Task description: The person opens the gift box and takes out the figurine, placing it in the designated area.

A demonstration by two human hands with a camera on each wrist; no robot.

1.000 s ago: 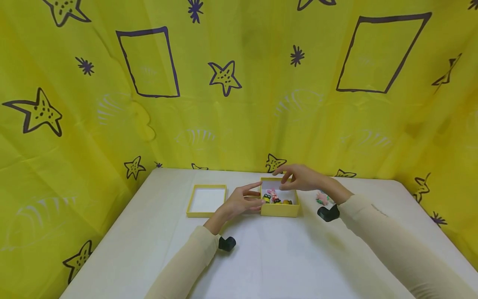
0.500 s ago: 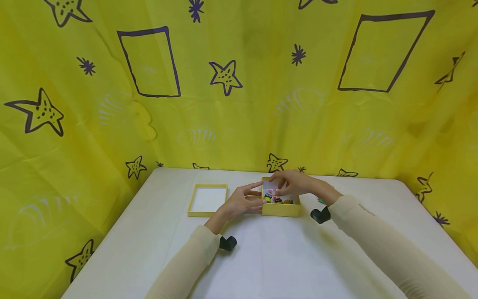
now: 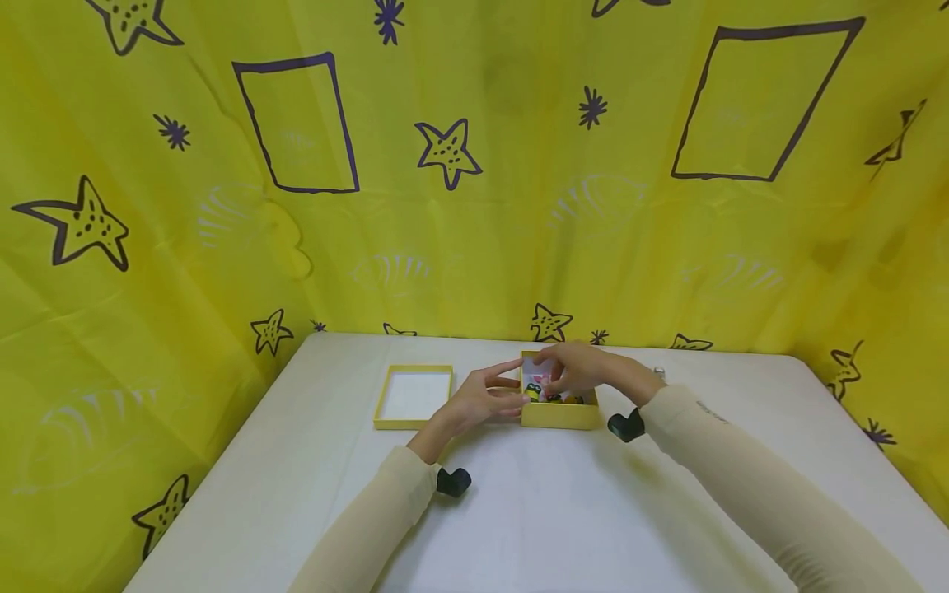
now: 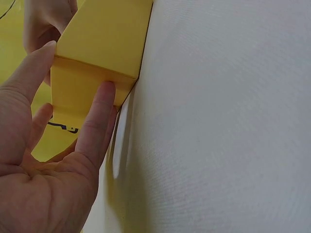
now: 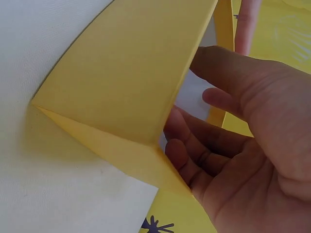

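Observation:
A yellow box with a white inside stands open-topped near the back of the table. Inside are several small figures, among them a yellow-and-black one and a pink one. My left hand steadies the box's left side, its fairly straight fingers and thumb touching the walls in the left wrist view. Over the rim reaches my right hand, its fingers bent down among the figures. The box wall hides those fingertips in the right wrist view, so I cannot tell whether they hold anything.
A shallow yellow-rimmed lid, white inside, lies left of the box on the white table. Behind the right wrist shows a small pale item. A yellow patterned curtain hangs along the table's back and sides.
My right hand has moved left and down into the box, and its forearm now covers the pink-and-green item seen earlier on the table. The left hand has stayed at the box's side.

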